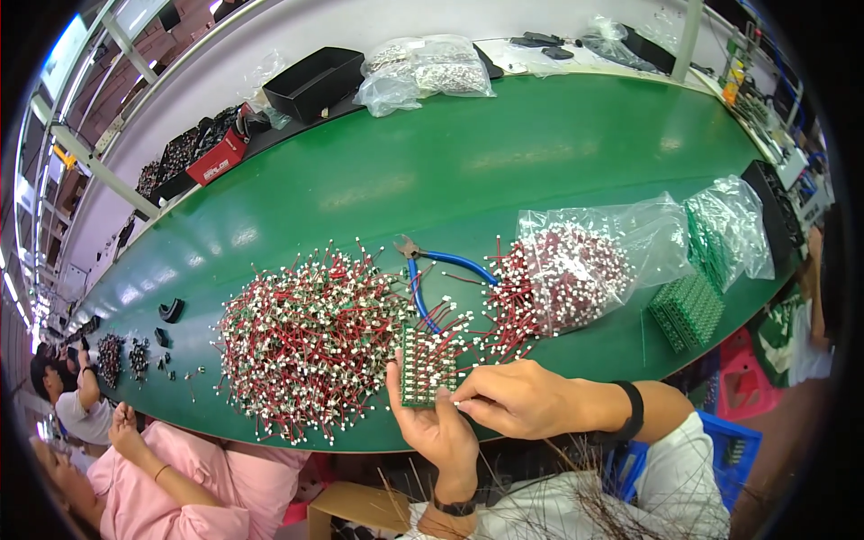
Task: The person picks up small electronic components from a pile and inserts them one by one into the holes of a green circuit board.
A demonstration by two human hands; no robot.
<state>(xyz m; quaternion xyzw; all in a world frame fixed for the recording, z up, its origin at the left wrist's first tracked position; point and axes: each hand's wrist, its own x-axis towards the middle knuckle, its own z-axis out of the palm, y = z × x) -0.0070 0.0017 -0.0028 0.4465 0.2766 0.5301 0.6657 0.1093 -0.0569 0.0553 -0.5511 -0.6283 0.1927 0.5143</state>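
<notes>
My left hand grips a green circuit board panel by its lower part, thumb along one edge and fingers at the other. Rows of small white connectors and red wires show on the panel. At its lower right corner, my right hand pinches a small white connector between thumb and fingertips. A large heap of red wires with white connectors lies left of the panel. Just beyond the panel rest blue-handled cutting pliers, jaws apart. To their right, more wired connectors spill from a clear plastic bag.
Green panels are stacked at the right, beside a clear bag of green pieces. A black bin and filled plastic bags line the far edge. A person in pink sits close on the left.
</notes>
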